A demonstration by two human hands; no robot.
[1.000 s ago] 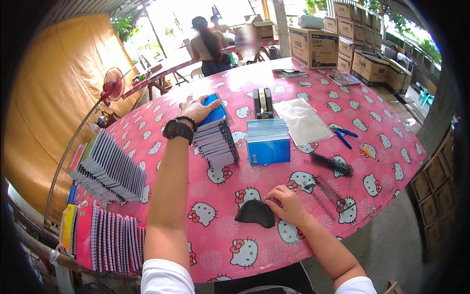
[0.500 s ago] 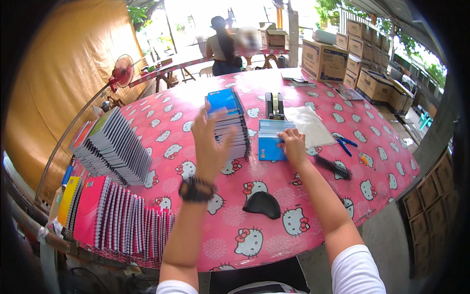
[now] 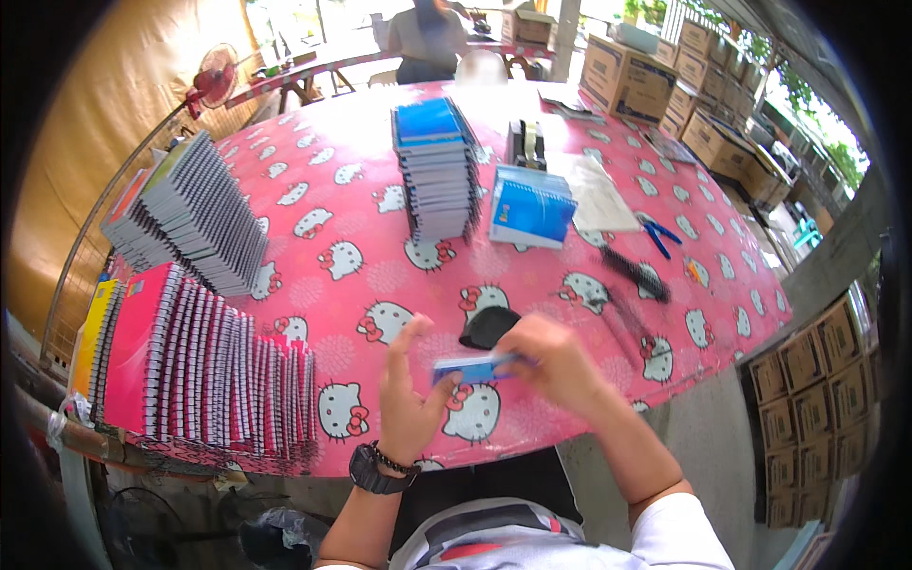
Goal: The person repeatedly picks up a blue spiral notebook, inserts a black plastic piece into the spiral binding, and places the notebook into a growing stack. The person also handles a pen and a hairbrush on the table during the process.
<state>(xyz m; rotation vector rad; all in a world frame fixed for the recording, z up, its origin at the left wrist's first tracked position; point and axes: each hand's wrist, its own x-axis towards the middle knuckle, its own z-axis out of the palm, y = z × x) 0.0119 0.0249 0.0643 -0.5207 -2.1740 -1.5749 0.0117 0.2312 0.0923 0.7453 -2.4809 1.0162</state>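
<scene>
Near the table's front edge, a small blue notebook (image 3: 472,368) is held level, seen nearly edge-on. My right hand (image 3: 549,363), somewhat blurred, is closed on its right end. My left hand (image 3: 407,394) has its thumb over the left end, the notebook lying in the crook of the thumb while the index finger points up. Just beyond, a black curved pad (image 3: 488,326) lies on the table. Farther off stand a tall stack of blue wire-bound notebooks (image 3: 439,180) and a shorter pile of blue notebooks (image 3: 532,211).
Pink and grey-edged notebook rows, such as the pink notebooks (image 3: 214,356), line the left. A tape dispenser (image 3: 525,144), white sheet (image 3: 600,195), blue pliers (image 3: 657,234) and black wire coils (image 3: 635,274) lie on the right. Cartons (image 3: 627,78) and a person (image 3: 425,43) are beyond.
My right hand has come from the short blue pile toward me with a blue notebook. My left hand has drawn back from the tall stack to meet it. The view has tilted downward.
</scene>
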